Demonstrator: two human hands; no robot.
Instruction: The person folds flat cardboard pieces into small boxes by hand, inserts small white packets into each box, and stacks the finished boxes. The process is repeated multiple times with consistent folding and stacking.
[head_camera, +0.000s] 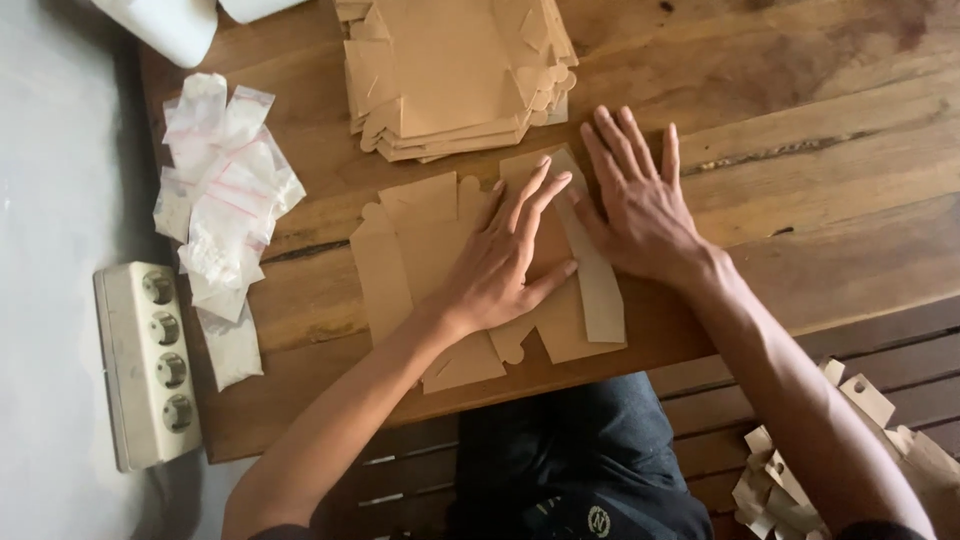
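Head camera looks straight down on a brown wooden table (800, 130) where a flat, die-cut sheet of brown cardboard, an unfolded box blank (420, 250), lies near the front edge. Both hands are spread flat and grip nothing. The left hand (505, 265) presses palm-down on the middle of the blank, fingers stretched toward the far side, thumb out to the right. The right hand (635, 205) lies palm-down just beside it, its fingers spread over the table and its thumb side resting on the blank's right edge, where a long narrow flap (600, 290) runs toward the person; whether that flap is folded over or simply lying flat is hard to tell from this angle.

Beyond the hands, touching or nearly touching the blank's far edge, sits a stack of matching brown cardboard blanks (450, 80). At the table's left end lies a loose heap of small clear plastic zip bags with white contents (225, 200). Left of the table, on a grey surface, rests a cream-coloured power strip with four round sockets (148, 365). A white rounded object (165, 25) shows at the top left corner. Below the table's right side, on dark wooden slats, lies a pile of brown cardboard pieces (790, 480). Dark clothing (580, 450) covers the person's lap.
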